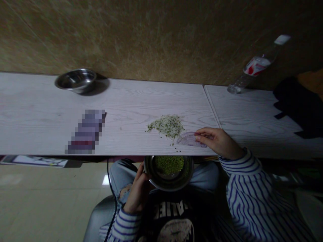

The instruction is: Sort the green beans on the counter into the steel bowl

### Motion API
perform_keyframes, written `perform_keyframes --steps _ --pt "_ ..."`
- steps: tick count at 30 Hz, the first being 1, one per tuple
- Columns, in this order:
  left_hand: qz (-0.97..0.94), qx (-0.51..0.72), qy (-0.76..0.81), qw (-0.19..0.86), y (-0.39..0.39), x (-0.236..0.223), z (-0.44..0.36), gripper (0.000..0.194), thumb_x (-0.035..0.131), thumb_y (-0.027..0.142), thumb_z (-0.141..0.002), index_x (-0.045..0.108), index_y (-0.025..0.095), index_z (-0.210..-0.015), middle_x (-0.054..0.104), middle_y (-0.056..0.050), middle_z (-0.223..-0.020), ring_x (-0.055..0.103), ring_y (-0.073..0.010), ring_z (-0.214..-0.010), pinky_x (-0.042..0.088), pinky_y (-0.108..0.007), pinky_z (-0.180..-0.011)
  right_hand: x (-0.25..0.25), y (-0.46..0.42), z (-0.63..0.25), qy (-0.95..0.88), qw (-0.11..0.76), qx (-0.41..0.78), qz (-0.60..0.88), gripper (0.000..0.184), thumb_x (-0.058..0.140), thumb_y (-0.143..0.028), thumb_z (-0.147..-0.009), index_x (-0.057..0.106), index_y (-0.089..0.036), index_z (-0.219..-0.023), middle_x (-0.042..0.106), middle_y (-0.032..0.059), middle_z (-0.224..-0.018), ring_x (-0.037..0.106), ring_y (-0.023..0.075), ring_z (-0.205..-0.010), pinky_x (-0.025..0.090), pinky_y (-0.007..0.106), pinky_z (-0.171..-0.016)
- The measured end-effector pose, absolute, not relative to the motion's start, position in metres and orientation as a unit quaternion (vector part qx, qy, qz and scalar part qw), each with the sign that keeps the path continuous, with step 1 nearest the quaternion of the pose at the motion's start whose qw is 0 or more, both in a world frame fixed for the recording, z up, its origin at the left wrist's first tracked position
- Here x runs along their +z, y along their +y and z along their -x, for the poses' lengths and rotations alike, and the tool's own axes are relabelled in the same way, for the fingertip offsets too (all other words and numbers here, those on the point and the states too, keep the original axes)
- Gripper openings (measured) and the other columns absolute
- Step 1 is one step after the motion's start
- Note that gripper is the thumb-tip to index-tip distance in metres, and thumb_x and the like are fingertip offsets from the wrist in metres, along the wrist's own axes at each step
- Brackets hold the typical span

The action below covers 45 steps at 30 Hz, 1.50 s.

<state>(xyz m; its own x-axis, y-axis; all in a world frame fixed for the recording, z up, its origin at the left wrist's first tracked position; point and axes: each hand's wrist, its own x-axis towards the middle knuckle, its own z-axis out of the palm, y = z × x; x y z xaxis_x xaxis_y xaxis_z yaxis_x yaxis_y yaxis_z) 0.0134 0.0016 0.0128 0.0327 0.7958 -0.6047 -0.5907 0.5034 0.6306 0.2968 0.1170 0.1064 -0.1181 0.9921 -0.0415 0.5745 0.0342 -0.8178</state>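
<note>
Protractor point(189, 139), just right of the grain pile point(169, 126), looks light, flexy, maybe slippery: grip the end away from the pile, where right hand point(223, 144) pinches; left hand point(138, 191) curls round bowl point(169, 186) rim below pile.

Two metal bowls point(75, 80), one bottle point(256, 65).

Pretty dim in here tbh. Small bright glare on the floor point(63, 201) at 8 o'clock, soft shadow beside the steel bowl point(82, 88) at 10, blocky pixelation at 9, bottle cap point(282, 39) kinda soft at 2.
</note>
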Motion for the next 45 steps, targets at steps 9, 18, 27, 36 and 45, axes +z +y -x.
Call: perform_keyframes --steps 9,18,27,36,45 --pt "-0.099 0.489 0.494 0.712 0.002 0.014 -0.015 0.049 0.07 0.019 -0.07 0.069 0.024 -0.118 0.072 -0.004 -0.102 0.064 -0.023 -0.088 0.054 -0.03 -0.065 0.104 0.123 -0.28 -0.695 0.285 0.331 0.572 0.023 0.066 -0.035 -0.082 0.08 -0.018 -0.091 0.081 0.0082 -0.086 0.073 0.0225 -0.076 0.059 0.035 -0.073" --pt "-0.108 0.488 0.497 0.709 0.002 0.014 -0.014 0.05 0.07 0.02 -0.069 0.069 0.023 -0.119 0.071 -0.005 -0.101 0.063 -0.0242 -0.087 0.056 -0.035 -0.067 0.114 0.112 -0.294 -0.687 0.275 0.318 0.593 0.022 0.067 -0.036 -0.079 0.079 -0.02 -0.086 0.081 0.0075 -0.084 0.074 0.0232 -0.075 0.06 0.034 -0.071" --pt "-0.105 0.481 0.497 0.715 0.004 0.015 -0.017 0.051 0.071 0.022 -0.069 0.067 0.025 -0.12 0.072 -0.004 -0.105 0.063 -0.0246 -0.091 0.056 -0.034 -0.067 0.111 0.103 -0.312 -0.631 0.298 0.317 0.642 0.024 0.068 -0.04 -0.076 0.077 -0.019 -0.084 0.08 0.0091 -0.081 0.073 0.0235 -0.068 0.061 0.035 -0.066" --pt "-0.099 0.481 0.496 0.716 0.003 0.016 -0.018 0.053 0.072 0.02 -0.068 0.068 0.026 -0.121 0.073 -0.003 -0.104 0.065 -0.024 -0.089 0.055 -0.032 -0.067 0.095 0.095 -0.294 -0.633 0.316 0.359 0.609 0.021 0.071 -0.041 -0.081 0.077 -0.022 -0.087 0.079 0.0053 -0.077 0.073 0.0218 -0.068 0.061 0.034 -0.065" --pt "-0.092 0.497 0.478 0.719 0.001 0.017 -0.017 0.046 0.072 0.019 -0.069 0.072 0.025 -0.115 0.073 -0.003 -0.098 0.064 -0.0221 -0.085 0.054 -0.032 -0.068 0.093 0.093 -0.264 -0.63 0.335 0.389 0.583 0.022 0.07 -0.039 -0.083 0.075 -0.019 -0.091 0.079 0.0084 -0.083 0.074 0.0227 -0.074 0.061 0.035 -0.066"
